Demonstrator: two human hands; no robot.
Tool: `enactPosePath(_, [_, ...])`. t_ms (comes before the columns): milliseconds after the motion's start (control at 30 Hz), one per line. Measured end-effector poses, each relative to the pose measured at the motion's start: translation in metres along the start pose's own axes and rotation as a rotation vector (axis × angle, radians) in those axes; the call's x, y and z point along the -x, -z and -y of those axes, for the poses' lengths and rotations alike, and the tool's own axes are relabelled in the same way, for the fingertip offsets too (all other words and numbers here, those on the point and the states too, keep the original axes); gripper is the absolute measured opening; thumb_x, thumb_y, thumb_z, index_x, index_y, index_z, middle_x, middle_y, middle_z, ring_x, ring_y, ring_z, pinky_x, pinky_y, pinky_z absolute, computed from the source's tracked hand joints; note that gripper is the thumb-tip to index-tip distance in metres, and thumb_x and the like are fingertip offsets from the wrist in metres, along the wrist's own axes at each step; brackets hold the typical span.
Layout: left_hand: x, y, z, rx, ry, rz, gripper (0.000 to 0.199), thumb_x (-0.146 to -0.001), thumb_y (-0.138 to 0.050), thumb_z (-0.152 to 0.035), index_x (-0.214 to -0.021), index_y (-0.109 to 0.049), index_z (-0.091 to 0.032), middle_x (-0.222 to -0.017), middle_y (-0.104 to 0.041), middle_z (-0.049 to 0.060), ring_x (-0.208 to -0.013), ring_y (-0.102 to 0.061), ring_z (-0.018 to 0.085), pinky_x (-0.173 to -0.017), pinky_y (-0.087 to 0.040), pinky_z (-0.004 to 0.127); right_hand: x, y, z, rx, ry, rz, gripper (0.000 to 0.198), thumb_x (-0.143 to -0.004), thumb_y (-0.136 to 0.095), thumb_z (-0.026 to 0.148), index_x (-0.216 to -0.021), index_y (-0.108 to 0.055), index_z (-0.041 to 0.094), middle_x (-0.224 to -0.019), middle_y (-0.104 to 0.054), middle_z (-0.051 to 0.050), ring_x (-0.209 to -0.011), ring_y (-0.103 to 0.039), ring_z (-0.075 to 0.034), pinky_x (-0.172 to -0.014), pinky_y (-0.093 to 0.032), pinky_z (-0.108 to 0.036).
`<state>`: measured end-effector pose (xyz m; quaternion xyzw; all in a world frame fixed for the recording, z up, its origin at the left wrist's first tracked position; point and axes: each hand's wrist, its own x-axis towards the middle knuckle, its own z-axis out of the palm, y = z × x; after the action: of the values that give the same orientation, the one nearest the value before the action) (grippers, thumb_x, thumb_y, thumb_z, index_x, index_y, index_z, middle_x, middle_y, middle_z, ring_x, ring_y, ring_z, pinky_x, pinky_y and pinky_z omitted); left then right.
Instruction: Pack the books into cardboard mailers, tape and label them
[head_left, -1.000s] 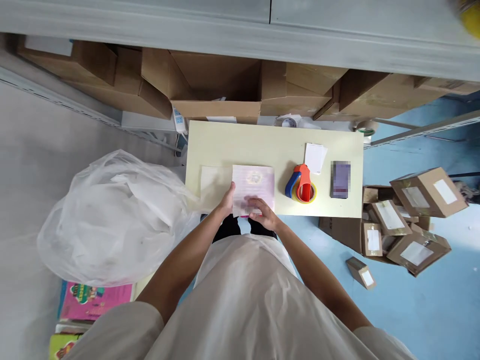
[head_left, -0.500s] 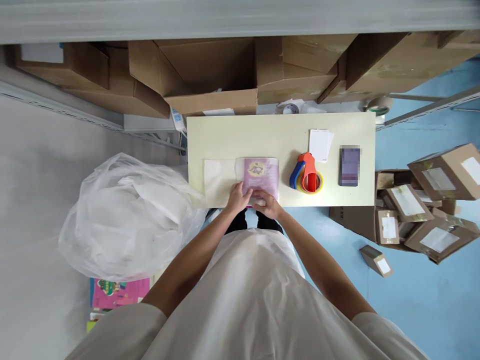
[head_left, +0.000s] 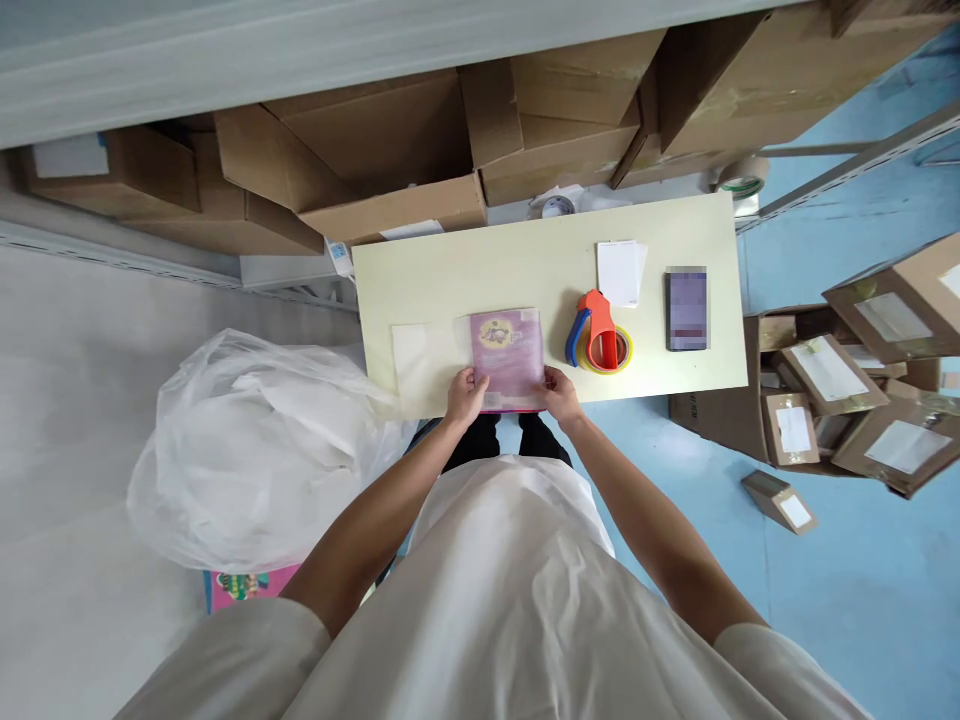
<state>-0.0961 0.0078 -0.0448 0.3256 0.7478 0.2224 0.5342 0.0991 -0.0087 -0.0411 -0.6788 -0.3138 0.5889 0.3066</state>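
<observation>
Drawn apart since earlier, the left hand (head_left: 464, 400) and right hand (head_left: 562, 397) are placed at near corners of the purple booklet (head_left: 510, 352). Its sides are clamped by the fingers (head_left: 481, 385).

The left arm (head_left: 379, 510) and right arm (head_left: 649, 515) both reach forward, bare along the forearms, slanting inward so that they draw nearer each other toward the wrists, which look roughly straight. The left hand (head_left: 466, 398) is curled, its thumb angled inward and its fingers bent beside it. The right hand (head_left: 562, 396) faces it in a similar pinch, fingers folded in near the thumb. The hands sit about level, apart from each other.
</observation>
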Motion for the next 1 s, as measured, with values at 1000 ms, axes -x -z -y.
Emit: enactPosePath(1000, [-0.007, 0.046, -0.055, 0.290, -0.061, 0.295, 0.050, -0.080, -0.057, -0.060, -0.108, -0.062, -0.020, -0.107, -0.067, 0.008, -0.099, -0.063, 0.024, -0.079, -0.050, 0.032, 0.011, -0.075, 0.058, 0.202, 0.230, 0.193, 0.045, -0.067, -0.069, 0.041, -0.103, -0.050, 0.022, -0.104, -0.056, -0.006, -0.076, -0.057, -0.015, -0.066, -0.054, -0.034])
